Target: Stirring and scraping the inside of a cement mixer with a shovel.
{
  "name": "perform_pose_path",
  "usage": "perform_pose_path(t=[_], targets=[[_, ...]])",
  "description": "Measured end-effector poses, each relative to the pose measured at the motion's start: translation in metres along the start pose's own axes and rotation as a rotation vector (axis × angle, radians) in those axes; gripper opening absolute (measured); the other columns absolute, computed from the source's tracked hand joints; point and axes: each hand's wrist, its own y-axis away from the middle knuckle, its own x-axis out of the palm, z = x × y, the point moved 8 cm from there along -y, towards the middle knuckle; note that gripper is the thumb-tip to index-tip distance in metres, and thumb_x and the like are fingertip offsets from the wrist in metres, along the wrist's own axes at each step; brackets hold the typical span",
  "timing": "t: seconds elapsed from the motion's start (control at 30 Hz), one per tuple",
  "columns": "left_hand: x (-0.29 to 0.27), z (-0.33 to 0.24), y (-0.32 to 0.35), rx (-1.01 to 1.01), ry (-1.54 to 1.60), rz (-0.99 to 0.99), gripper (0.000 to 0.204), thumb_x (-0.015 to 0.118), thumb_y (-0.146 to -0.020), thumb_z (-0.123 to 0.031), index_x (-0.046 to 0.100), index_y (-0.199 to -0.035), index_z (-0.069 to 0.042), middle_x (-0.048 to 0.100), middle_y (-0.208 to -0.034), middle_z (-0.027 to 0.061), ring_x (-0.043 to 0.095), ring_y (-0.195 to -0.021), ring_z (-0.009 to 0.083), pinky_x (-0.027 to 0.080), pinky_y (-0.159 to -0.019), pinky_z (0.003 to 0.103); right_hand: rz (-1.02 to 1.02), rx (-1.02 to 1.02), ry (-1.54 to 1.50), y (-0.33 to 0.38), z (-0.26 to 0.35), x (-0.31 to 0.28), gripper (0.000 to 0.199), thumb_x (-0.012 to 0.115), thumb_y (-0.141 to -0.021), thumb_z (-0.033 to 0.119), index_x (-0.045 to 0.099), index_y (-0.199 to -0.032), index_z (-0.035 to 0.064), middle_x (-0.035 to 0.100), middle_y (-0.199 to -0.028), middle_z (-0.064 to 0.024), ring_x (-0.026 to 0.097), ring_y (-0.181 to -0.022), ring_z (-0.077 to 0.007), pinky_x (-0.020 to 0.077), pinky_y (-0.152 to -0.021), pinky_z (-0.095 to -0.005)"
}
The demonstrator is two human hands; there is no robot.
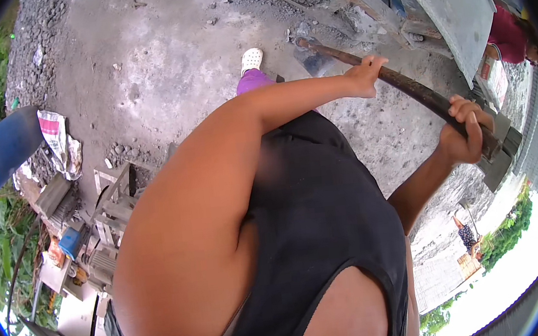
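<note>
A long, dark, worn tool handle (413, 89) slants from the ground at upper centre down to the right. My left arm reaches across my body, and my left hand (364, 78) is closed on the handle around its middle. Farther down the slope, my right hand (467, 136) wraps its fingers round the thicker-looking part. Just past it sits a grey, blocky end piece (505, 145), partly hidden by the hand. The far end of the handle is by a dark grey patch on the ground; whether a blade is there I cannot tell.
A large curved grey metal sheet (445, 12) stands at the upper right, near a person in dark red (507, 35). Another person (467, 239) is far off at right. At left lie a blue drum (8, 148), a sack (59, 139) and gravel (38, 54).
</note>
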Motion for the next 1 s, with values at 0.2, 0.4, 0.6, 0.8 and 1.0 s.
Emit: perform_pose_path(t=[0.2, 0.4, 0.6, 0.8, 1.0], targets=[[-0.016, -0.146, 0.063, 0.328, 0.088, 0.091, 0.060, 0.057, -0.062, 0.002, 0.035, -0.118, -0.009, 0.041, -0.104, 0.0181, 0.055, -0.086, 0.0386, 0.045, -0.072, 0.043, -0.104, -0.214, -0.073, -0.028, 0.192, -0.041, 0.015, 0.050, -0.054, 0.023, 0.044, -0.059, 0.0102, 0.027, -0.050, -0.0023, 0.033, -0.048, -0.0173, 0.0315, -0.060, -0.0403], [-0.026, -0.154, 0.080, 0.392, -0.014, 0.056, 0.065, 0.062, -0.061, -0.002, 0.032, -0.119, -0.006, 0.036, -0.107, 0.0215, 0.056, -0.074, 0.0408, 0.046, -0.068, 0.045, -0.060, -0.275, -0.257, -0.033, 0.194, -0.023, 0.015, 0.048, -0.051, 0.023, 0.039, -0.053, 0.0103, 0.024, -0.047, -0.0014, 0.030, -0.042, -0.0179, 0.0317, -0.055, -0.0401], [-0.034, 0.002, 0.028, -0.378, -0.220, 0.034, 0.092, 0.065, -0.064, -0.016, 0.009, -0.133, 0.005, 0.029, -0.127, 0.0304, 0.054, -0.100, 0.0422, 0.046, -0.082, 0.041, -0.049, -0.005, 0.109, 0.043, -0.101, 0.067, 0.018, 0.056, -0.064, -0.013, 0.051, -0.076, 0.0002, 0.056, -0.068, -0.0107, 0.060, -0.070, -0.0222, 0.0503, -0.075, -0.0427], [-0.040, 0.063, 0.043, -0.380, -0.090, -0.013, 0.099, 0.062, -0.065, -0.013, -0.002, -0.141, -0.008, 0.030, -0.127, 0.0314, 0.048, -0.108, 0.0434, 0.042, -0.089, 0.040, -0.110, 0.076, 0.082, 0.021, -0.119, 0.033, 0.010, 0.052, -0.070, -0.009, 0.051, -0.075, -0.0003, 0.057, -0.066, -0.0130, 0.058, -0.066, -0.0227, 0.0493, -0.077, -0.0430], [-0.041, 0.043, 0.046, -0.260, -0.083, 0.016, 0.093, 0.060, -0.067, -0.008, 0.004, -0.141, -0.008, 0.029, -0.128, 0.0275, 0.048, -0.107, 0.0407, 0.044, -0.085, 0.040, -0.020, 0.045, -0.072, -0.032, -0.002, -0.048, 0.010, 0.047, -0.069, 0.010, 0.050, -0.070, -0.0002, 0.050, -0.062, -0.0168, 0.051, -0.063, -0.0284, 0.0425, -0.074, -0.0500]])
